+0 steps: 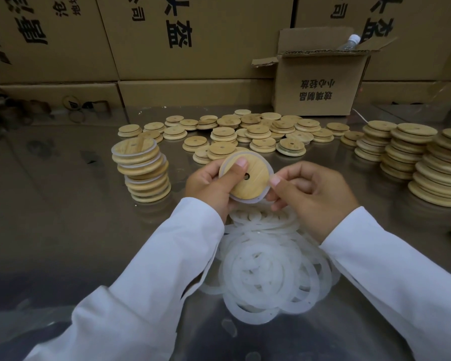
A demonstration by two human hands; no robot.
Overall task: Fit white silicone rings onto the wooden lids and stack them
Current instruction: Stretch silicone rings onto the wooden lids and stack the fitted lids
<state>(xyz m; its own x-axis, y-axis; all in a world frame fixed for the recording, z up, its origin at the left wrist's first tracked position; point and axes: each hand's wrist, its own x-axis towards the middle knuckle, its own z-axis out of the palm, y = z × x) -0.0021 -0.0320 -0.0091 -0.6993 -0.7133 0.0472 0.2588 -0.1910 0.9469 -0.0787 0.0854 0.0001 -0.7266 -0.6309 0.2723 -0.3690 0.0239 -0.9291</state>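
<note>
My left hand [208, 186] grips a round wooden lid [248, 182] with a small centre hole, thumb pressed on its face. A white silicone ring [248, 200] runs around the lid's edge. My right hand [313, 194] pinches that ring at the lid's right side. Below my hands lies a heap of loose white rings [268, 269]. To the left stands a leaning stack of ringed lids [141, 170].
Several loose bare lids [245, 134] are scattered behind my hands on the steel table [63, 204]. Tall stacks of bare lids [414, 160] stand at the right. An open cardboard box [320, 82] and a wall of large cartons [167, 43] close off the back.
</note>
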